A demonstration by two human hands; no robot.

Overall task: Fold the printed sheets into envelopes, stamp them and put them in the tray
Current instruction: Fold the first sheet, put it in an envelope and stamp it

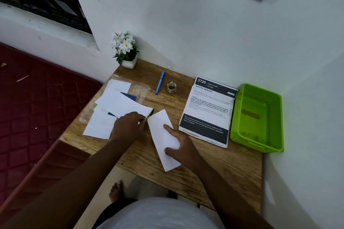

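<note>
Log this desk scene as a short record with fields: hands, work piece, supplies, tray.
left hand: pinches the near corner of the envelope pile
right hand: fingers spread flat, pressing on the folded sheet
folded sheet: lies on the desk, between both hands
printed sheets: stacked right of the folded sheet
stamp roll: behind the folded sheet, beside the blue pen
green tray: far right, holds no envelope

From my feed, the table [219, 169] shows brown wood grain. At three o'clock I see a bright green tray [279, 117]. The printed sheets [207, 111] beside it are white with black bands. At twelve lies a blue pen [160, 82]; at nine, white envelopes [119, 106] over dark blue. White flowers [123, 42] stand at eleven.
</note>
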